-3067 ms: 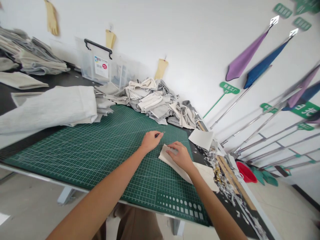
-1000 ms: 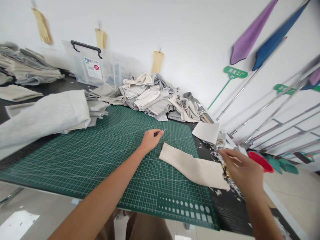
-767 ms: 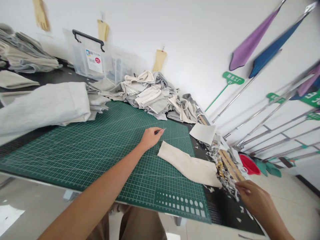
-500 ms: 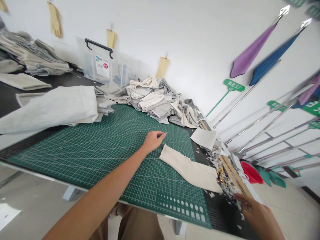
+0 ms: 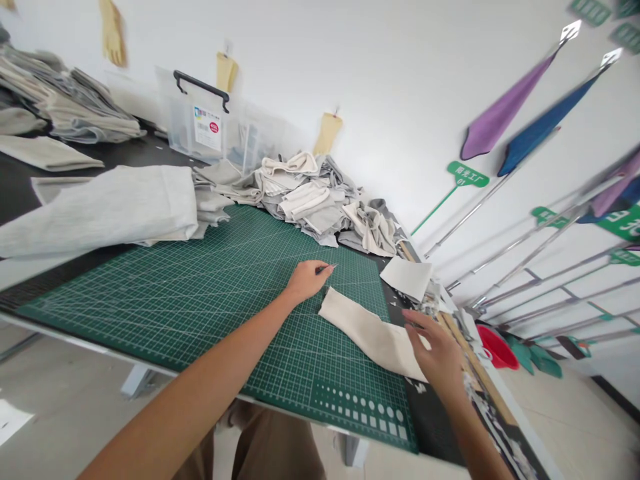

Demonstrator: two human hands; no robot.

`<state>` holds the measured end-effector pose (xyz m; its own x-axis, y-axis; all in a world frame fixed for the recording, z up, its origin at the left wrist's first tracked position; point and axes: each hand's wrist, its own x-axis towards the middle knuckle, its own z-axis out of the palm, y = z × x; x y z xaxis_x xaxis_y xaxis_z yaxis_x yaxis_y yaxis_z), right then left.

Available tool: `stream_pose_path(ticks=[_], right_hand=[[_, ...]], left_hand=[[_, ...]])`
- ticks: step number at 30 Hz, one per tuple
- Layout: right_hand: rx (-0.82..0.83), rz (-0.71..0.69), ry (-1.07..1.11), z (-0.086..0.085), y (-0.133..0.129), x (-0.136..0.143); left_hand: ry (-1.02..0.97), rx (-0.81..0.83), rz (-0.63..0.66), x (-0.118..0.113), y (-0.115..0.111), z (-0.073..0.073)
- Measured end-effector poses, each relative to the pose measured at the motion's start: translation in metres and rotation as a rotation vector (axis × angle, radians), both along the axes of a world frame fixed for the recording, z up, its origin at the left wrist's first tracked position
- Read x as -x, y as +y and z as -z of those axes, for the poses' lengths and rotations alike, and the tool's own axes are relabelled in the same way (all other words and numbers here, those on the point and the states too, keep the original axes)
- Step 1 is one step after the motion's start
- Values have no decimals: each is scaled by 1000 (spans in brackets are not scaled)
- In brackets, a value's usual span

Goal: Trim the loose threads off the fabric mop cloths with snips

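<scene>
My left hand (image 5: 305, 281) is closed over the green cutting mat (image 5: 220, 293), holding a small dark tool (image 5: 325, 268) with a thin pale tip pointing right. Most of the tool is hidden in the fist. A folded cream cloth strip (image 5: 367, 325) lies on the mat just to its right, its far-right end running toward the table's dark surface. Over that end hovers my right hand (image 5: 440, 357), fingers apart and nothing in them; contact with the cloth cannot be made out. Beyond it rests a white cloth square (image 5: 407, 277).
A heap of grey and cream cloth pieces (image 5: 315, 200) covers the mat's back edge. Larger folded cloth (image 5: 115, 207) lies left, before a clear plastic box (image 5: 195, 127). Wooden strips (image 5: 475, 360) and scraps line the right edge. A red bucket (image 5: 496, 347) stands beyond.
My right hand has moved left and away from me, from the scraps at the table's right edge to the cream strip's end, and its fingers have spread. My left hand stays put.
</scene>
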<state>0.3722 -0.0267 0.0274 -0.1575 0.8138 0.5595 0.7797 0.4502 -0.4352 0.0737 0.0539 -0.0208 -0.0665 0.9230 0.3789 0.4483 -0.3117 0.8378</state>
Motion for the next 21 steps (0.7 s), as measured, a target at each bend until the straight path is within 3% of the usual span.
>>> stream_pose_path(ticks=[4, 7, 14, 21], right_hand=[[199, -204, 65, 9, 42, 65], [253, -261, -12, 17, 62, 90], [290, -267, -46, 31, 68, 90], [184, -292, -141, 34, 66, 96]], left_hand=[[6, 0, -5, 0, 0, 1], [8, 8, -19, 0, 1, 3], [14, 24, -14, -2, 2, 4], [27, 18, -12, -2, 2, 2]])
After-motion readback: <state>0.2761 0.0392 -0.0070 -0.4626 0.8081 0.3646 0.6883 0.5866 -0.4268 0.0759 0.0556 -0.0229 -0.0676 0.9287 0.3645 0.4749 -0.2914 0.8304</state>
